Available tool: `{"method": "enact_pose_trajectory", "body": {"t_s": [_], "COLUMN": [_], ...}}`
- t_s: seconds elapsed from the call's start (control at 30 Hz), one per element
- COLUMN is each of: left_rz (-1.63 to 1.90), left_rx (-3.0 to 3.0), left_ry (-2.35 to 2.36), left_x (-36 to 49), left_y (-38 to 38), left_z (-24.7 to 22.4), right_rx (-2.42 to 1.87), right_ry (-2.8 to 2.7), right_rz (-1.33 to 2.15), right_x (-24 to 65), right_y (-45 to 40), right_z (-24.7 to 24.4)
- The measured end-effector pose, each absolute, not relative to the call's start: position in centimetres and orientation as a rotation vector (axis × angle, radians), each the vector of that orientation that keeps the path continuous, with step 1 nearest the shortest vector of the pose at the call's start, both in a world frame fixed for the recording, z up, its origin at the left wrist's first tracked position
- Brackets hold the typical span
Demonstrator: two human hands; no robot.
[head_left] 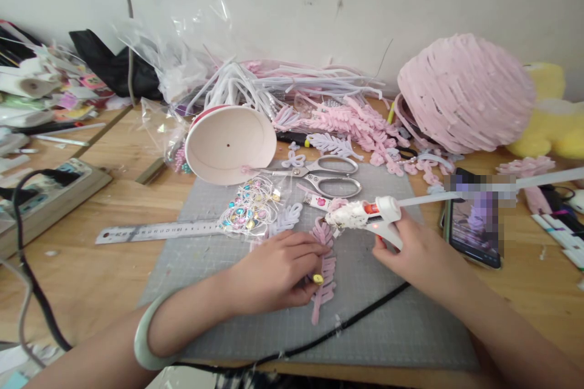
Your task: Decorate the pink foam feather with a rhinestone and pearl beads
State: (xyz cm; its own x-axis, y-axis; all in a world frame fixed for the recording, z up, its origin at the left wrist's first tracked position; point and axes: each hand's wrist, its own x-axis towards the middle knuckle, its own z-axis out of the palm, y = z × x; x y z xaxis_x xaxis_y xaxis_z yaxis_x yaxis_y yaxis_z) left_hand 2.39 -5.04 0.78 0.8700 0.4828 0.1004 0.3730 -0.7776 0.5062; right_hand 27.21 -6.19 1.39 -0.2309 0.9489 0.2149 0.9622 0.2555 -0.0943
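Note:
My left hand point(285, 267), below a pale green bangle point(148, 331) on the forearm, rests on a pink leaf-shaped fuzzy piece point(327, 279). Its fingers are bent and pressed together around a small yellow round item point(317, 279). In my right hand point(406, 246) is a white hot glue gun point(381, 213), with a long white glue stick point(429, 197) out of its back. The nozzle end points left, close above the top of the pink piece. Both hands are over the grey cutting mat point(365, 328).
Scissors point(326, 176), a ruler point(155, 231), beaded strings point(250, 209) and a white bowl point(230, 146) lie beyond my hands. A phone point(474, 225) and a pink wrapped ball point(469, 94) are right. A black cord point(347, 325) crosses the mat.

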Motion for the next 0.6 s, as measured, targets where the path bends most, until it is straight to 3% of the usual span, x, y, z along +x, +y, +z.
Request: {"method": "enact_pose_trajectory", "body": {"t_s": [0.37,0.6], "left_rz": [0.283,0.287], "left_rx": [2.556,2.557], "left_ry": [0.637,0.646], "left_x": [2.43,2.35], "left_y": [-5.01,-5.04], "left_z": [0.86,0.88], "right_rx": [-1.748,-1.808], "right_ry": [-2.309,-2.313], "right_rz": [-0.235,-0.112], "right_x": [27.52,27.59], "right_y": [-6.31,-6.33], "right_z": [2.08,2.0]}}
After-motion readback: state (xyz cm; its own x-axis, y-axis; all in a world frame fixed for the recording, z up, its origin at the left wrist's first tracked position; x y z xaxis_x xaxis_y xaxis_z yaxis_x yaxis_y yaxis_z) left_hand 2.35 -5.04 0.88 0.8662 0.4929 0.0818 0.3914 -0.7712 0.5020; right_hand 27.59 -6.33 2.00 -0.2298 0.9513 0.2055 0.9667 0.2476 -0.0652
